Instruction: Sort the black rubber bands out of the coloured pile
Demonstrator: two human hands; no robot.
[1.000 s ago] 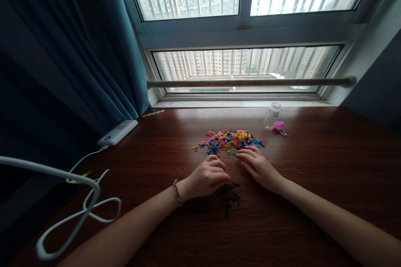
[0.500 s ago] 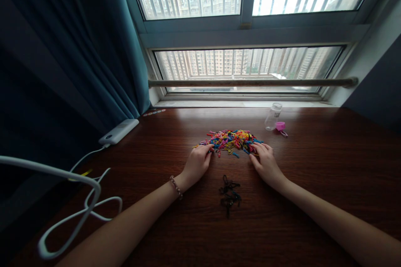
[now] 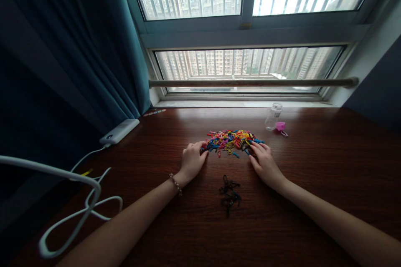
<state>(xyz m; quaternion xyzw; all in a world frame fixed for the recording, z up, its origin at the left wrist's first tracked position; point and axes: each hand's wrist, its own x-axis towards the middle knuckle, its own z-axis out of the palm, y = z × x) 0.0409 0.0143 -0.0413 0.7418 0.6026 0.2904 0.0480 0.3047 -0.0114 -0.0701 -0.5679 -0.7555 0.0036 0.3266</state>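
A loose pile of small multicoloured elastic bands [image 3: 230, 139] lies on the brown table. At its left edge is my left hand [image 3: 192, 160], with fingers bent and the thumb apart; its fingertips touch the outermost bands. My right hand [image 3: 265, 162] rests at the pile's right edge, fingers spread over a few blue and dark bands. Neither hand visibly grips anything. Between my forearms, nearer to me, lies a small separate group of black bands [image 3: 230, 195].
A clear bottle [image 3: 273, 117] stands at the back right beside its pink cap [image 3: 280, 126]. On the left are a white power bank [image 3: 120, 130] and a looped white cable [image 3: 94, 183]. A blue curtain [image 3: 103, 50] hangs there, and a metal rail [image 3: 250, 83] crosses the window.
My left hand has shifted left, uncovering more blue bands at that side of the pile. My right hand has barely moved, its fingers still on the bands.
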